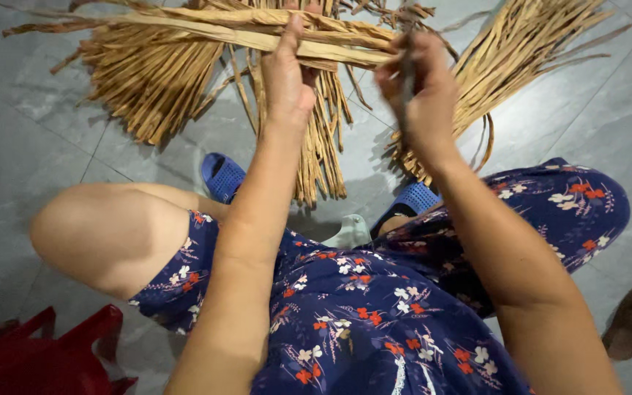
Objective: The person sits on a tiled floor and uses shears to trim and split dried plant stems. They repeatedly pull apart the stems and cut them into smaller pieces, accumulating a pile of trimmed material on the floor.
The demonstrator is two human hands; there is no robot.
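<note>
While the left hand grips the long bundle of dried leaf strips from below, thumb up & fingers closed round it, the right hand is clenched on a thin dark strand that hangs down from the bundle's right end. The bundle is held across, above the floor, in front of the knees. More dried strips lie fanned on the grey tile floor: one pile at left, one at right, some in the middle betw. the blue slippers.

To do this step well, I think the left hand should keep a firm grip near the end being worked, so the strips don't slide apart. The right hand should pull the strand tight & even, w/o jerking, because dry leaf probably cracks easily. Whether the strand already goes round the bundle I cannot tell; the hand is blurred there.
</note>
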